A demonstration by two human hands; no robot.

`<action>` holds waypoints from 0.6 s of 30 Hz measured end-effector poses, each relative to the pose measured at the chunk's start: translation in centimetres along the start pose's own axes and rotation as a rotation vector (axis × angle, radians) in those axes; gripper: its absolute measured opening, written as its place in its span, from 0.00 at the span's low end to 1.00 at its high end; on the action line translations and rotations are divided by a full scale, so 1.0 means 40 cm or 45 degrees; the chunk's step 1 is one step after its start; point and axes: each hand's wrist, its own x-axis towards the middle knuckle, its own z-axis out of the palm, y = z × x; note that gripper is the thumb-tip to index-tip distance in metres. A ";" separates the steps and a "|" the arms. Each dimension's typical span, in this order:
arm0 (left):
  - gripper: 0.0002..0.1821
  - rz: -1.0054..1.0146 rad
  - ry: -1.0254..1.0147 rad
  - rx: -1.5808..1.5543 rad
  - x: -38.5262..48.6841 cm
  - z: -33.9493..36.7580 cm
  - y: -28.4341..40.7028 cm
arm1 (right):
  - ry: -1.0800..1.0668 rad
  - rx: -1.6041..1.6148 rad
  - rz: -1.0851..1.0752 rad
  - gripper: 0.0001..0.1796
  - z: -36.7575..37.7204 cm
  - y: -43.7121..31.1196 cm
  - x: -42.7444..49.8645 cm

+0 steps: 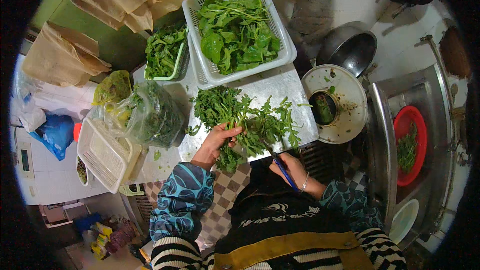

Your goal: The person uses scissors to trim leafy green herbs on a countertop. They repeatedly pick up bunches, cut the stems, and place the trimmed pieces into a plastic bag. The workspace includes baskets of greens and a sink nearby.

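Observation:
My left hand (216, 140) is closed around a bunch of leafy greens (258, 138) with lobed leaves, near the front edge of a metal tabletop (304, 110). Its leaves hang partly over the edge. In my right hand (294, 170) is a blue-handled knife (284, 172); its narrow dark blade reaches up to the greens, and the tip is hard to make out among them. Just beyond my left hand, a pile of the same greens (213, 107) lies on the metal, and cut stems (290, 122) spread to the right.
White baskets of broad leaves (240, 41) and a green-rimmed basket (165, 78) stand behind. At left are a clear bag of greens (153, 120) and a cream basket (105, 153). Right of the table stand a round white bin top (352, 101) with a central hole and a sink holding a red basin (422, 150).

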 end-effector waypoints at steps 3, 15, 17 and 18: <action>0.08 -0.067 -0.022 -0.049 -0.002 0.033 -0.006 | 0.182 0.066 0.015 0.13 -0.010 -0.008 0.014; 0.06 -0.165 -0.095 -0.372 0.002 0.128 -0.044 | 0.466 0.454 -0.167 0.20 0.006 -0.038 0.148; 0.08 -0.192 -0.076 -0.275 -0.006 0.108 -0.048 | 0.414 0.527 -0.056 0.16 0.003 -0.033 0.155; 0.09 -0.207 -0.075 -0.263 -0.010 0.098 -0.051 | 0.383 0.518 -0.124 0.14 -0.006 -0.026 0.153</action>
